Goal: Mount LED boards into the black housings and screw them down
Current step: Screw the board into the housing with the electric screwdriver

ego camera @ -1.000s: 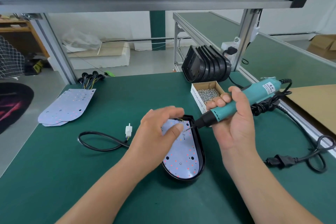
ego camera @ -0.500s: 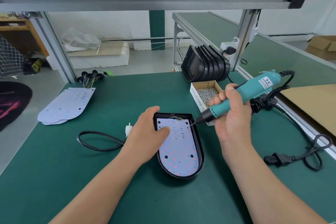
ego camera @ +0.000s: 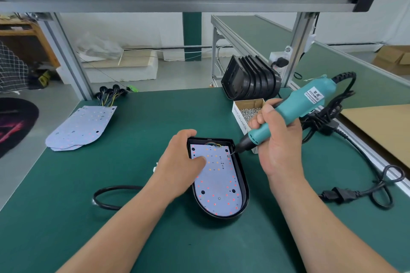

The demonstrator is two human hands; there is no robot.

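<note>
On the green counter [ego camera: 133, 239], nearest the person, the black housing [ego camera: 243, 180] lay flat with its rounded end toward them. An LED board [ego camera: 216, 184] sat inside it, so the seating step looked finished for this unit. A black cable [ego camera: 106, 197] looped on the counter to its left, and a power cord [ego camera: 355, 193] trailed on the right.

The left hand [ego camera: 179, 162] steadied the work. Its thumb pressed on the board's left part while its fingers curled over the housing's far left corner. The right hand [ego camera: 277, 139] was wrapped tightly round the teal electric screwdriver [ego camera: 295, 106], which tilted down and to the left. The bit tip met the board near its far right edge, apparently at a mounting hole. Whether a screw sat under the tip was too small to tell.

Several dark holes on the board looked unfilled, two near the far edge and two near the rounded end. By that reading, fastening had only begun and most screws were still to be driven.

Just beyond the right hand stood an open cardboard box of screws [ego camera: 248, 109]. Farther back, a nested stack of empty housings [ego camera: 250, 80] leaned at the counter's far edge. A pile of loose LED boards [ego camera: 82, 126] lay at the far left with wires at its far end. More units evidently remained to be assembled.
</note>
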